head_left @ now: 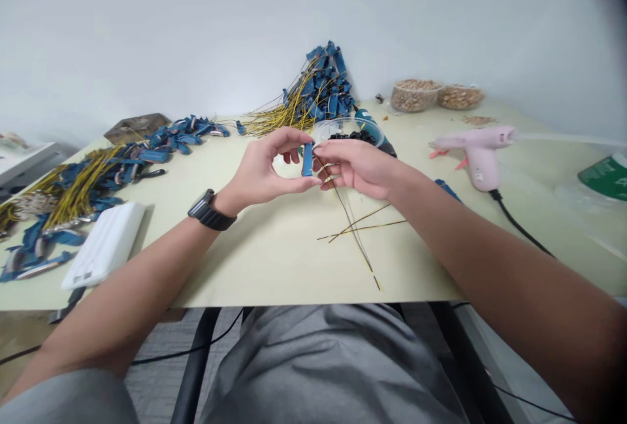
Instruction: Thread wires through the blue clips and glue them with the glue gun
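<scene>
Both my left hand (267, 166) and my right hand (355, 166) clamp a blue connector (307, 159) at center. Its yellow wires (350, 221) reach six o'clock, near the table edge (313, 300); the green label (606, 177) at two o'clock is unreadable.

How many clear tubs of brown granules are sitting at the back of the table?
2: the left tub and the right tub, side by side at the back right of the table.

left hand (262, 168): raised, palm turned inward, curled in a pinch | right hand (355, 166): raised, pinching, almost meeting left hand | left forearm (132, 280), right forearm (470, 241): angled inward
</scene>
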Tool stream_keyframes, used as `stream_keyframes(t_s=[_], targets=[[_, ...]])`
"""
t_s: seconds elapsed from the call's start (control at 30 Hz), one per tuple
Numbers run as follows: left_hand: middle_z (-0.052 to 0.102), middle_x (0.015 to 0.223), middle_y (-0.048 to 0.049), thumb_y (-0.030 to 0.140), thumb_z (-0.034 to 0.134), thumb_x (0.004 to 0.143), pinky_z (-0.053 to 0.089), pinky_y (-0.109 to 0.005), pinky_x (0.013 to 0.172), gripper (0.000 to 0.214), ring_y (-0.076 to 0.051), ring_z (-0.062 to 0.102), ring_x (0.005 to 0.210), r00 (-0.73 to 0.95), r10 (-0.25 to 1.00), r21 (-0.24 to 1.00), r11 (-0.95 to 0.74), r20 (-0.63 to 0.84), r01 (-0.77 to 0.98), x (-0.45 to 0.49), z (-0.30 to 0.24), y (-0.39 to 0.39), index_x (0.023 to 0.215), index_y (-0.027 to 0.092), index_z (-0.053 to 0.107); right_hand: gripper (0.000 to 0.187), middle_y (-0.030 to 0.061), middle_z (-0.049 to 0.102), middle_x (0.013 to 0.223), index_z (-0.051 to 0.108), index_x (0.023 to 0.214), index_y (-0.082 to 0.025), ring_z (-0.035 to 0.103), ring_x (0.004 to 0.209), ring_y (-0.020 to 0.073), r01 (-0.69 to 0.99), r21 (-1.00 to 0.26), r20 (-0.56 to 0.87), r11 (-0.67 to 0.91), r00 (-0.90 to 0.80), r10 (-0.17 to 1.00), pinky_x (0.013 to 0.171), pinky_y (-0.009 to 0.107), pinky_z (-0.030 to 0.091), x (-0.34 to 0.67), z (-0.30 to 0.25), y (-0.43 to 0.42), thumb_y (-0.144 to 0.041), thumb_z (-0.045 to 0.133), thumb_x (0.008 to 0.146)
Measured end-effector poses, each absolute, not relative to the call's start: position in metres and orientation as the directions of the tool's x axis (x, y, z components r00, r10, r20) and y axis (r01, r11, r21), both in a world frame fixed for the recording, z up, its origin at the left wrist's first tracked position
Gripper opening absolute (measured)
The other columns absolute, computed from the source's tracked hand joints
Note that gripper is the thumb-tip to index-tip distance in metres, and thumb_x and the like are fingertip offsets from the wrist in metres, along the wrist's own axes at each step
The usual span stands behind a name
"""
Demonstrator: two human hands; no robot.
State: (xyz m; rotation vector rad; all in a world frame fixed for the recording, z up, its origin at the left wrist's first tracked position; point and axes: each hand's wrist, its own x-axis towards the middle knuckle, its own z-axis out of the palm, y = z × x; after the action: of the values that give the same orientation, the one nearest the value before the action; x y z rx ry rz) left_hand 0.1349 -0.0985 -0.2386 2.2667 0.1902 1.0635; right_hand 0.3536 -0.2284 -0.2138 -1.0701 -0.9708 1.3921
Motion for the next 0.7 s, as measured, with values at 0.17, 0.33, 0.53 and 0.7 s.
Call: stream_keyframes(t_s=[0.17,0.33,0.53,0.7], targets=[[0.088,0.113,-0.0057,0.057,0.118,0.081,0.064,-0.036,0.084,0.070,-0.019,0.080,0.092,0.649,0.322,0.542,-0.823,0.689,-0.167,0.137,-0.243,-0.095,0.136,0.025,0.088,0.025,0.0028,0.072,0.084,0.078,0.088,-0.017,0.065,0.067,0.0141,-0.329,-0.941,-0.092,-0.083,0.013,0.996,0.069,0.029,0.062,0.353,-0.216,-0.226,-0.017,0.078,0.113],[0.088,0.113,-0.0063,0.060,0.117,0.083,0.065,-0.036,0.083,0.073,-0.020,0.080,0.093,0.653,0.283,0.510,-0.840,0.703,-0.185,0.138,-0.246,-0.094,0.139,0.025,0.085,0.030,0.0007,0.068,0.079,0.077,0.084,-0.016,0.062,0.067,0.0124,-0.366,-0.926,-0.109,-0.097,0.011,0.994,0.070,0.028,0.059,0.354,-0.219,-0.224,-0.016,0.077,0.115],[0.090,0.124,-0.0093,0.068,0.113,0.086,0.068,-0.037,0.085,0.081,-0.020,0.080,0.094,0.597,0.256,0.435,-0.884,0.760,-0.174,0.143,-0.260,-0.097,0.147,0.025,0.081,0.023,-0.0029,0.064,0.079,0.074,0.084,-0.018,0.061,0.068,0.0114,-0.386,-0.916,-0.120,-0.113,-0.007,0.993,0.076,0.028,0.060,0.355,-0.221,-0.222,-0.020,0.089,0.101],[0.087,0.148,-0.0147,0.072,0.109,0.094,0.071,-0.037,0.089,0.095,-0.022,0.084,0.103,0.503,0.095,0.221,-0.955,0.859,-0.198,0.146,-0.275,-0.095,0.169,0.029,0.070,0.029,-0.0039,0.061,0.077,0.072,0.080,-0.019,0.057,0.069,0.0112,-0.336,-0.942,-0.013,-0.017,-0.013,1.000,0.074,0.027,0.059,0.356,-0.223,-0.222,-0.025,0.097,0.092]])
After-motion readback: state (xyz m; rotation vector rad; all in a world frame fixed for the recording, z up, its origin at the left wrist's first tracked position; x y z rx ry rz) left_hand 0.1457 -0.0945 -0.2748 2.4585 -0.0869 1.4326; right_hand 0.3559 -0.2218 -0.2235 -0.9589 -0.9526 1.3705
